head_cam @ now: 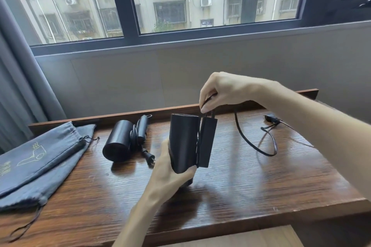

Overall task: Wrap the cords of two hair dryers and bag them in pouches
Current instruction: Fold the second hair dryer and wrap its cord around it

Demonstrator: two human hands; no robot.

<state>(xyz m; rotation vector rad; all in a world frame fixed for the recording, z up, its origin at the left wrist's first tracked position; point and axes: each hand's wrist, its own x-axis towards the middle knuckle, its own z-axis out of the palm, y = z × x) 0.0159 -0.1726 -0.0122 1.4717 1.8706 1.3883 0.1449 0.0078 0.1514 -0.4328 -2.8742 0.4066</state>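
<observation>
Above wooden desk (261,176), left hand (170,174) clasping dryer (183,142), right hand (222,90) pinching cord (251,144).

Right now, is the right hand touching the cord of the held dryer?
Touching. Head view shows the right hand pinching the cord just above the held dryer; the left hand grips the dryer body.
</observation>
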